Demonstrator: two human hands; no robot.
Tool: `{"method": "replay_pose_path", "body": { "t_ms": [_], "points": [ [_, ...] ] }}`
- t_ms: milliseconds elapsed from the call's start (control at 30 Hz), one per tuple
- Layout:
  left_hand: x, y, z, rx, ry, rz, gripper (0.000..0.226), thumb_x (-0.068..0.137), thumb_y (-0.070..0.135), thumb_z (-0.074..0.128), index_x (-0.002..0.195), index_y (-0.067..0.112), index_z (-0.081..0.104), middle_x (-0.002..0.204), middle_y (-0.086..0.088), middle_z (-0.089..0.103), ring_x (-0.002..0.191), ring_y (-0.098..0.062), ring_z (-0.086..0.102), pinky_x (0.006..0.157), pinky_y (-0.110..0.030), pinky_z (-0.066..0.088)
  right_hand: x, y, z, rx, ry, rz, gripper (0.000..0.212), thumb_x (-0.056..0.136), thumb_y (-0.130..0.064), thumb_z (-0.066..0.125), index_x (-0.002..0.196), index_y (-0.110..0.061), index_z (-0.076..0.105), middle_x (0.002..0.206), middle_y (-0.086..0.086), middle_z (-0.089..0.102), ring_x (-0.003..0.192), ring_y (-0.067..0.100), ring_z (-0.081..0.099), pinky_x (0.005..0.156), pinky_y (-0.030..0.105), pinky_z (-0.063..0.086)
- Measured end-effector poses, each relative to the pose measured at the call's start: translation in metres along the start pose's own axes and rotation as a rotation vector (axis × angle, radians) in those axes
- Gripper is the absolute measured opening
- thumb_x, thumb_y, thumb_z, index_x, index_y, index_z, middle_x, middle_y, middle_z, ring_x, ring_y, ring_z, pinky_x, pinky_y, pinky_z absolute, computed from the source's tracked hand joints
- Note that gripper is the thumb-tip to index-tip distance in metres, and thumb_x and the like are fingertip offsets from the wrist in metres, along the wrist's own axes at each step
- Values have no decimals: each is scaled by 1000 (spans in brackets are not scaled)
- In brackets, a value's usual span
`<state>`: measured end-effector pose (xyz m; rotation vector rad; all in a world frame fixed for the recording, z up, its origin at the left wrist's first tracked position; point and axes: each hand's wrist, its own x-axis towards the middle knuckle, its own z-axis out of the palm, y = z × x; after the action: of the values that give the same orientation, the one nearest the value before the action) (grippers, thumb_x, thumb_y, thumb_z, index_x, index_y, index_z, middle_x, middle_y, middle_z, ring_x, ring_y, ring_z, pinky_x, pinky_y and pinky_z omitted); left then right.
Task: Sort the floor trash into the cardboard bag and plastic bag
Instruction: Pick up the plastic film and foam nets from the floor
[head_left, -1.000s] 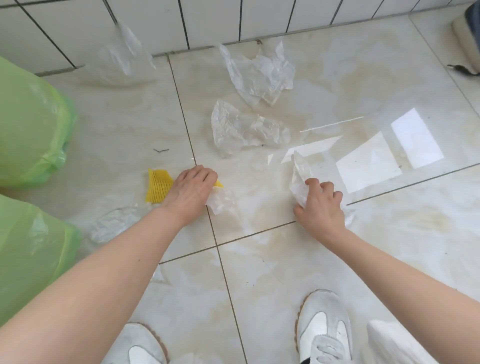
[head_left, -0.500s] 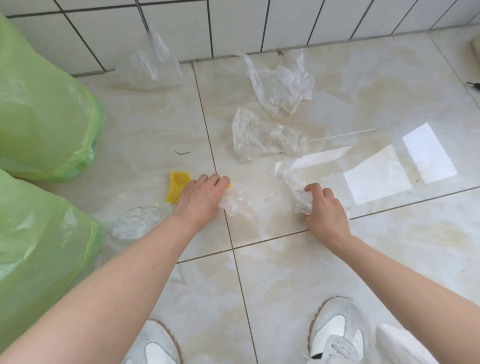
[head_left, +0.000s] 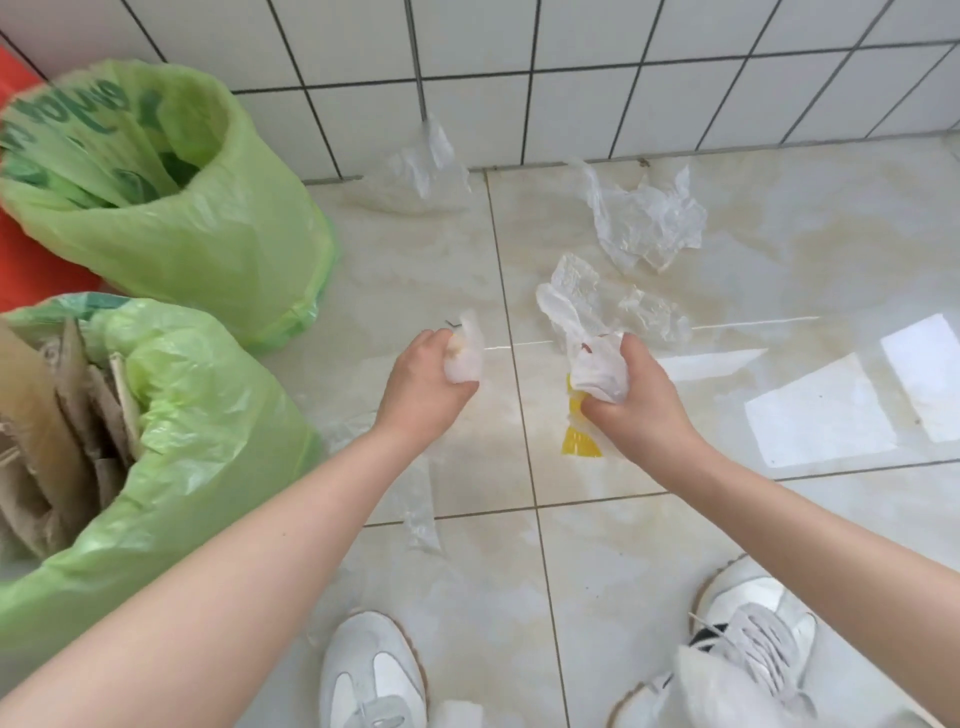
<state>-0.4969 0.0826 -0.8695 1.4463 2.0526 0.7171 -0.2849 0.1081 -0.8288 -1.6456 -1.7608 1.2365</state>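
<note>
My left hand (head_left: 423, 387) is raised above the floor and grips a small crumpled clear plastic piece (head_left: 465, 358). My right hand (head_left: 636, 410) grips a white plastic wad (head_left: 597, 369), and a yellow foam net (head_left: 581, 441) hangs from under the same fist. At the left stand two green bags: the far one (head_left: 208, 234) is open with plastic inside, the near one (head_left: 208, 441) holds cardboard pieces (head_left: 47, 415). Loose clear plastic lies on the floor tiles beyond my hands (head_left: 647, 223), (head_left: 644, 312) and by the wall (head_left: 421, 171).
A thin plastic film (head_left: 418, 499) lies on the floor under my left forearm. My two white shoes (head_left: 374, 675), (head_left: 758, 639) are at the bottom, with a white wad (head_left: 717, 691) beside the right one. A tiled wall (head_left: 571, 78) closes the far side. Something red (head_left: 21, 260) sits behind the bags.
Both hands have lifted off the floor with their plastic. The yellow net left the spot under my left hand and now hangs from my right. The view swung left, showing both bag openings.
</note>
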Motion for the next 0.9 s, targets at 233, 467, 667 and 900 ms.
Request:
{"method": "replay_pose_path", "body": {
  "t_ms": [233, 467, 667, 900],
  "points": [
    [28, 16, -79, -169, 163, -170, 14, 77, 17, 64, 73, 19, 50, 71, 0, 53, 72, -28, 47, 65, -28, 36, 32, -70, 14, -20, -147, -115, 39, 82, -3, 57, 109, -26, 43, 80, -12, 49, 65, 4, 49, 43, 7, 38],
    [69, 11, -193, -302, 339, -251, 5, 84, 13, 57, 87, 17, 56, 73, 3, 53, 71, -17, 51, 58, -24, 38, 70, -164, 48, -21, -257, -301, 26, 84, -11, 58, 105, -25, 55, 82, -8, 58, 74, 13, 56, 60, 23, 44],
    [105, -35, -266, -440, 539, -452, 45, 82, 19, 61, 126, 9, 52, 110, -9, 61, 90, -24, 59, 68, -26, 46, 110, -234, 93, 51, -314, -364, 35, 82, -6, 58, 110, -25, 58, 86, -10, 60, 80, 11, 60, 66, 24, 48],
    [144, -66, -315, -729, 752, -548, 58, 75, 18, 70, 128, 9, 48, 116, -10, 62, 91, -23, 64, 79, -35, 54, 153, -308, 162, 262, -366, -371, 22, 81, -8, 60, 93, -25, 53, 89, -2, 64, 92, 23, 66, 84, 43, 56]
  ]
}}
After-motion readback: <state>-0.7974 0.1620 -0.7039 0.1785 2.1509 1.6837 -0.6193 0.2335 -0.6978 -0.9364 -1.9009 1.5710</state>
